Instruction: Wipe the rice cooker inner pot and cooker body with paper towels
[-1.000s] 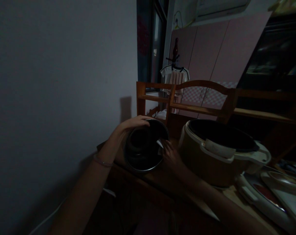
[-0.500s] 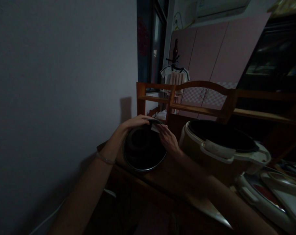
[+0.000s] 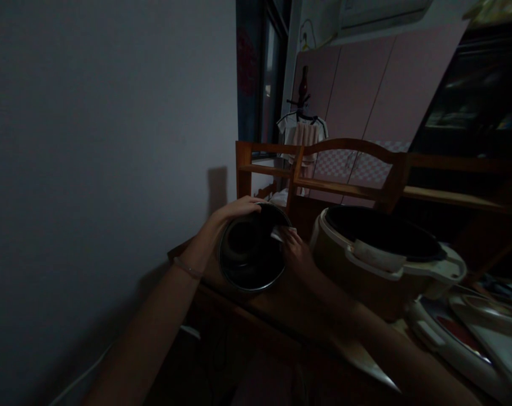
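Observation:
A dark, round inner pot with a thin shiny rim is tipped on the wooden desk, its mouth facing me. My left hand grips the pot's upper left rim, fingers over the edge. At the right side of the rim my right hand pinches a small white cloth or tissue against the pot. Its exact material is too dim to tell. Right of my hand stands the cooker body, with its dark opening facing up.
The cooker lid lies at the lower right. A wooden shelf rail runs along the back of the desk. A pale wall rises close on the left. Pink cabinets stand behind.
My right hand has slid the white cloth or tissue down along the rim from the top to the right side. The pot has shifted slightly under my left hand.

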`<state>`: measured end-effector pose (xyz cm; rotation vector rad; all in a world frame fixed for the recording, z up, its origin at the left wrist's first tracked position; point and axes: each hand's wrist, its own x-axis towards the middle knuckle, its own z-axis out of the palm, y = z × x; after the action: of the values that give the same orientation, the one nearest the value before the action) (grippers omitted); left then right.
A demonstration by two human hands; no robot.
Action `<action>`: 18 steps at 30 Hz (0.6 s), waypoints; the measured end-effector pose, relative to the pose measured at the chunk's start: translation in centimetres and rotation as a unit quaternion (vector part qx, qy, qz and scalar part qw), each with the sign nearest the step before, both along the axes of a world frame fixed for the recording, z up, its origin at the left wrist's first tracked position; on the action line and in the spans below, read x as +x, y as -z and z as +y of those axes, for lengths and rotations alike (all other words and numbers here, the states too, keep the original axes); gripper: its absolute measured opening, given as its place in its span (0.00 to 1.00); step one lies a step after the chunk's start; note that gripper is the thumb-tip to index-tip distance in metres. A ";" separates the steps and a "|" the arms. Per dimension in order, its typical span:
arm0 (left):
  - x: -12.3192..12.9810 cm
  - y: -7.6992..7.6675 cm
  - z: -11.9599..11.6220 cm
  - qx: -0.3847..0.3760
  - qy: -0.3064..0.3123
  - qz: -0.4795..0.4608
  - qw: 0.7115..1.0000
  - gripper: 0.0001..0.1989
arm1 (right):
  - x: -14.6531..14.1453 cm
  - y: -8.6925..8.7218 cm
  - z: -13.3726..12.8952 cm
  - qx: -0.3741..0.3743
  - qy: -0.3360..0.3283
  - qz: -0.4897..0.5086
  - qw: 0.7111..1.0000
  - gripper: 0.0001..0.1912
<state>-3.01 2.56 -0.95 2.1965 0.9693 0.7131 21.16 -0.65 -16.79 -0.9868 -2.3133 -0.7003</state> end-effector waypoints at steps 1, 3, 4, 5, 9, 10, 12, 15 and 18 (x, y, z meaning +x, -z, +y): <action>0.0 0.0 0.1 -0.002 -0.003 -0.001 1.000 0.26 | 0.0 0.1 -0.3 0.000 0.000 -0.003 1.000 0.23; 0.1 0.0 0.3 -0.014 -0.007 -0.007 1.000 0.26 | -0.1 0.2 -0.9 0.000 0.004 -0.009 1.000 0.21; 0.0 0.1 0.4 -0.021 -0.011 -0.012 1.000 0.26 | -0.1 0.3 -1.1 0.001 0.007 -0.012 1.000 0.20; 0.0 0.1 0.5 -0.029 -0.016 -0.017 0.999 0.26 | -0.1 0.3 -1.4 0.002 0.009 -0.015 1.000 0.19; -0.2 0.4 0.5 -0.046 -0.028 -0.030 0.998 0.26 | 0.0 0.8 -2.1 0.006 0.013 -0.032 0.999 0.17; -0.2 0.4 0.6 -0.049 -0.028 -0.034 0.998 0.27 | 0.1 0.9 -2.3 0.007 0.013 -0.036 0.999 0.17; -0.3 0.5 0.6 -0.054 -0.028 -0.042 0.997 0.28 | 0.2 1.3 -2.5 0.008 0.014 -0.041 0.999 0.16; -0.3 0.6 0.8 -0.057 -0.026 -0.045 0.997 0.28 | 0.4 1.8 -2.7 0.009 0.016 -0.046 0.999 0.15; -0.1 0.6 0.8 -0.047 -0.028 -0.035 0.998 0.26 | 0.6 2.0 -3.0 0.013 0.014 -0.059 0.998 0.16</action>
<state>-3.16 3.37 -1.51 2.0558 1.0113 0.7501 21.72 -3.63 -18.80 -0.9933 -2.3888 -0.8179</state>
